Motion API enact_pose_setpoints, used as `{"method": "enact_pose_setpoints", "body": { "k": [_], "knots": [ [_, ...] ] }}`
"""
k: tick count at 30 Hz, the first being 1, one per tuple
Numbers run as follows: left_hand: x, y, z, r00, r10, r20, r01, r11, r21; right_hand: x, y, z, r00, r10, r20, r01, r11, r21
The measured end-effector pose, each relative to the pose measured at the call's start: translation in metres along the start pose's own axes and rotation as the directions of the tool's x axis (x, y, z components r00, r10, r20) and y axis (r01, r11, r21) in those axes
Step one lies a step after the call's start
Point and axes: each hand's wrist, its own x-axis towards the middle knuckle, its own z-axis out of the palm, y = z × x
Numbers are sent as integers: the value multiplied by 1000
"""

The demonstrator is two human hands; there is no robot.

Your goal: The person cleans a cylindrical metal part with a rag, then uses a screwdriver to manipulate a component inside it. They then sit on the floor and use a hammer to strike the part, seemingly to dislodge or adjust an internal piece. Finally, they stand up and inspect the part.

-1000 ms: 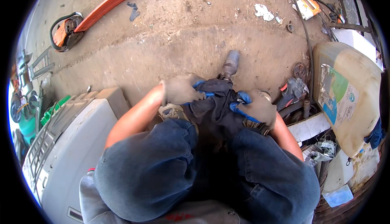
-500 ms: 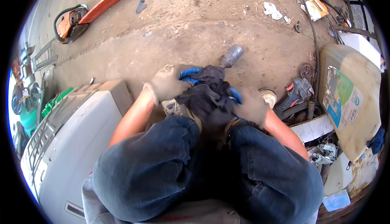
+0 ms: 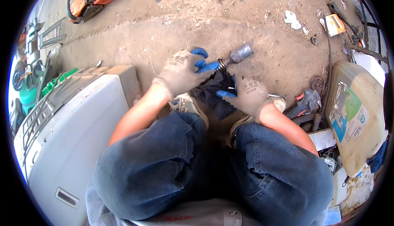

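Note:
A crumpled black cloth [image 3: 213,92] hangs between my shoes, over the near end of a grey metal cylindrical part [image 3: 241,53] with a ridged neck. The part's wider end points away to the right along the floor. My left hand [image 3: 180,71], in a beige work glove with blue fingertips, is above the cloth with fingers apart; one stretched fingertip reaches the ridged neck. My right hand [image 3: 249,93], gloved alike, is at the cloth's right side. Its thumb and a finger close on the fabric, though the remaining fingers are largely hidden.
An orange chainsaw [image 3: 85,4] lies far left. Beside my left leg stands a white casing [image 3: 78,123]. To the right are a dirty plastic jug [image 3: 355,119], a grey power tool [image 3: 305,103], a dark cable [image 3: 329,58] and an orange-and-white box [image 3: 335,24].
My left hand has let go of the cloth and moved up toward the metal part, fingers spreading. The cloth has dropped lower, uncovering the ridged neck. The view has shifted slightly.

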Motion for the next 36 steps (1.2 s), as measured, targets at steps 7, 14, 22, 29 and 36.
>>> {"method": "enact_pose_setpoints", "body": {
  "k": [7, 14, 22, 29, 36],
  "knots": [
    [26, 2, 63, 991, 105, -84, -69, 935, 349, 21, -2, 51, 980, 24, 200, -51, 990, 130],
    [58, 15, 60, 994, -95, -50, 100, 988, 117, 11, 10, 38, 992, 111, 62, -126, 933, 337],
    [70, 0, 64, 986, -26, 162, 163, 78, -983, -26, 33, -35, 965, 179, 192, -171, 984, -55],
    [85, 9, 22, 939, -128, -319, -321, 11, -947, -42, 53, -16, 944, 209, 255, -184, 976, -120],
    [61, 6, 43, 890, 24, -456, -390, 559, -732, -95, 119, -58, 845, 454, -281, -279, 824, 493]
  ]
}}
